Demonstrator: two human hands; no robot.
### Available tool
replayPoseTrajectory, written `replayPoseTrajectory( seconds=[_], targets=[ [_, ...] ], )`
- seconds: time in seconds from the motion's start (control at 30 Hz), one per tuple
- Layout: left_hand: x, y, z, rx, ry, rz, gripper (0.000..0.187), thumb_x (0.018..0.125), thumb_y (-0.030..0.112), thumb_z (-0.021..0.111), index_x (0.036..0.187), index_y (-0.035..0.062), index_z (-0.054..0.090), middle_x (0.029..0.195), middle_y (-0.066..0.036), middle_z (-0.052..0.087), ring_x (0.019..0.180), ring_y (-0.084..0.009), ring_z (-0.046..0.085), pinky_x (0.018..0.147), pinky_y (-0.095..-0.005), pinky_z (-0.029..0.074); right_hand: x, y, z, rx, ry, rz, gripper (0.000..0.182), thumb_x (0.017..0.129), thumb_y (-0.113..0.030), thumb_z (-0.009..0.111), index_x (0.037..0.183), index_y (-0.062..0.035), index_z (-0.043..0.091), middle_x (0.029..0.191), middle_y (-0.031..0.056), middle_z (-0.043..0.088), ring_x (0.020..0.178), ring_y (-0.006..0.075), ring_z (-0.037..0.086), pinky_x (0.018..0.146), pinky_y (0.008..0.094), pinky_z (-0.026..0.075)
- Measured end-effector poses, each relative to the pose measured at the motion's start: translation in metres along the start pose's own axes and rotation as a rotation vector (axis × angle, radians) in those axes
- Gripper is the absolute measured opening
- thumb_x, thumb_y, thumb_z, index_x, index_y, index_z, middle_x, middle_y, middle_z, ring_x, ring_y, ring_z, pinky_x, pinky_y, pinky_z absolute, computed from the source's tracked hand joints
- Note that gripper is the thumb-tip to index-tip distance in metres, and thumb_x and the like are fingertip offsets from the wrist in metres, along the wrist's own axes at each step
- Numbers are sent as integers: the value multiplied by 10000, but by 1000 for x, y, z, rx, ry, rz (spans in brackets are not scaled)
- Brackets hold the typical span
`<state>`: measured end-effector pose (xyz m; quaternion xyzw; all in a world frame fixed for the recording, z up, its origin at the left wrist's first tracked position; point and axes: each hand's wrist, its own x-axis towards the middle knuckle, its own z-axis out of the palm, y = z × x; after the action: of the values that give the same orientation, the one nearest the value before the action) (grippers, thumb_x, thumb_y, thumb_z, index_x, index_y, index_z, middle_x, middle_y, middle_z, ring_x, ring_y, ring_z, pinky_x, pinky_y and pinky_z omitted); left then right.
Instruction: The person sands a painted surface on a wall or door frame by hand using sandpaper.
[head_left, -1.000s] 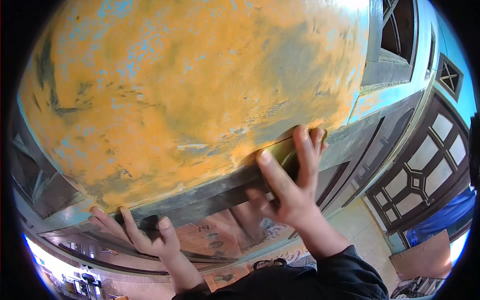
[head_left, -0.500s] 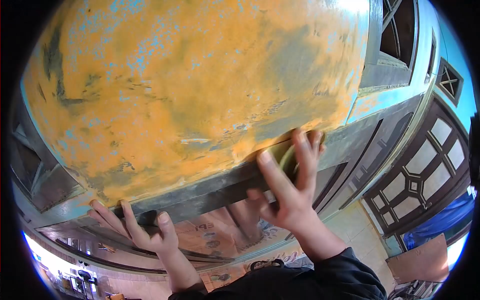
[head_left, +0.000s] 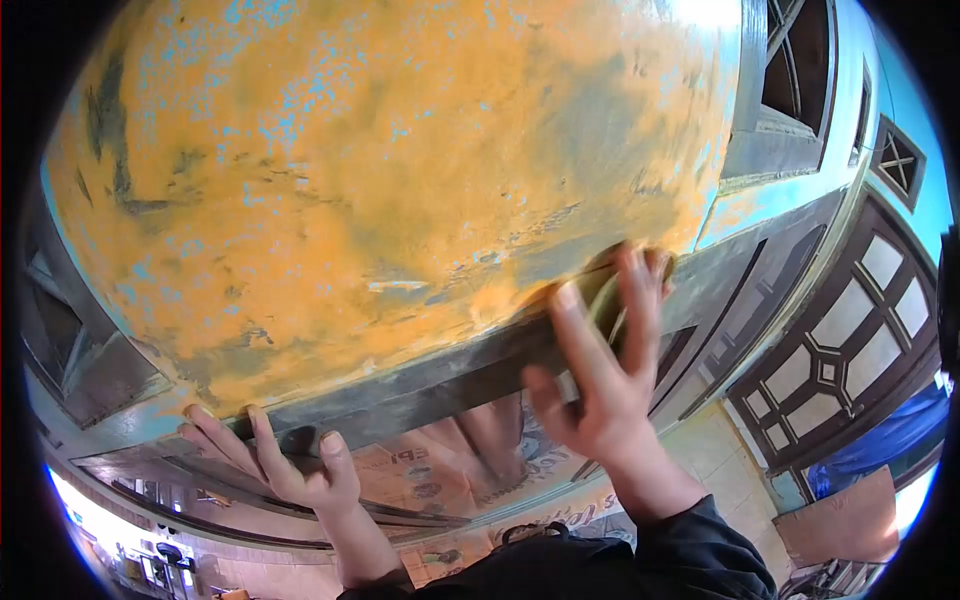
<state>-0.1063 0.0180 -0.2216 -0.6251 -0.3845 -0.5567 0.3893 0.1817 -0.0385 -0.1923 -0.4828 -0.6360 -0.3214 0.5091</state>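
In front of me, a scuffed orange wall panel (head_left: 400, 190) shows blue flecks and grey worn patches. Along its lower edge runs a dark wooden frame (head_left: 430, 385). My right hand (head_left: 610, 400) presses a folded, olive-brown piece of sandpaper (head_left: 606, 308) where the panel meets the frame, near the right end. Its fingers lie over the sandpaper, slightly blurred. My left hand (head_left: 300, 482) rests on the frame's lower left stretch, fingers extended over the edge and thumb apart, holding nothing.
A dark door with pale panes (head_left: 840, 320) stands at the right, near a blue cloth (head_left: 880, 440) and a brown board (head_left: 840, 515). Printed cardboard sheets (head_left: 440, 470) show below the frame. Dark window frames (head_left: 790, 90) flank the panel.
My right hand has slid a little to the right and slightly up along the panel's lower edge with the sandpaper. My left hand has stayed nearly in place.
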Motion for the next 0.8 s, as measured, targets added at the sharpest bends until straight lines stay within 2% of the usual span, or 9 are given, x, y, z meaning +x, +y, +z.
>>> replayPoseTrajectory(
  seconds=[0.03, 0.17, 0.23, 0.3, 0.43, 0.47, 0.57, 0.7, 0.8],
  targets=[
    [0, 0, 1, 1, 0, 0, 640, 965, 531, 491, 1446, 109, 479, 1580, -298, 253, 1468, -520, 172, 1138, -688, 139, -1, -5, 0, 0, -47, -6, 567, 778, -240, 733, 1334, -191, 635, 1496, 299, 369, 1390, 565, 322, 1117, 620, 284],
    [0, -2, 2, 13, 7, 22, 638, 970, 532, 477, 1446, 108, 480, 1577, -298, 259, 1467, -516, 182, 1140, -685, 141, 0, 18, -4, -20, 44, 54, 581, 762, -223, 743, 1332, -188, 635, 1496, 285, 381, 1393, 565, 317, 1133, 630, 247],
    [1, -1, 1, 22, 7, 24, 638, 974, 533, 470, 1447, 106, 480, 1576, -297, 261, 1465, -517, 186, 1140, -687, 143, -1, 14, 2, -34, 78, -25, 561, 780, -226, 731, 1332, -206, 638, 1485, 276, 402, 1389, 549, 340, 1119, 628, 285],
    [1, 0, 1, 49, 0, 18, 639, 979, 536, 462, 1449, 102, 478, 1577, -296, 258, 1463, -520, 187, 1137, -690, 146, -4, -1, 0, -8, -49, -50, 561, 777, -238, 740, 1330, -223, 642, 1482, 275, 405, 1379, 544, 360, 1111, 624, 306],
    [-1, -1, 2, 47, 3, 4, 649, 989, 551, 443, 1451, 96, 474, 1579, -293, 255, 1462, -522, 187, 1136, -695, 141, -2, 26, 2, -63, 114, -18, 564, 772, -272, 754, 1325, -257, 645, 1476, 239, 430, 1373, 521, 386, 1085, 627, 345],
    [-2, -1, 2, 48, 4, 6, 650, 990, 552, 440, 1451, 96, 473, 1580, -293, 255, 1462, -522, 186, 1137, -695, 136, -2, 19, -2, -60, 86, 19, 584, 743, -253, 774, 1313, -267, 651, 1473, 234, 437, 1369, 512, 397, 1079, 627, 351],
    [-3, -2, 3, 46, 10, 3, 653, 992, 556, 435, 1452, 94, 472, 1579, -293, 256, 1463, -522, 182, 1139, -693, 123, -6, 0, 0, 2, -23, 1, 610, 705, -222, 796, 1298, -263, 660, 1473, 245, 433, 1372, 514, 390, 1088, 621, 342],
    [0, 0, 3, 29, 9, 5, 653, 993, 558, 434, 1452, 95, 472, 1578, -297, 255, 1464, -524, 178, 1142, -691, 115, -3, 23, -3, -62, 95, 33, 602, 733, -243, 775, 1321, -274, 650, 1483, 261, 417, 1371, 521, 388, 1099, 643, 301],
    [-1, 1, 1, 35, -4, -9, 653, 993, 560, 433, 1453, 98, 473, 1577, -300, 254, 1465, -523, 177, 1144, -689, 114, -5, -1, -3, 2, -45, -7, 587, 722, -214, 770, 1298, -245, 667, 1491, 287, 389, 1371, 540, 375, 1128, 628, 254]
  ],
)
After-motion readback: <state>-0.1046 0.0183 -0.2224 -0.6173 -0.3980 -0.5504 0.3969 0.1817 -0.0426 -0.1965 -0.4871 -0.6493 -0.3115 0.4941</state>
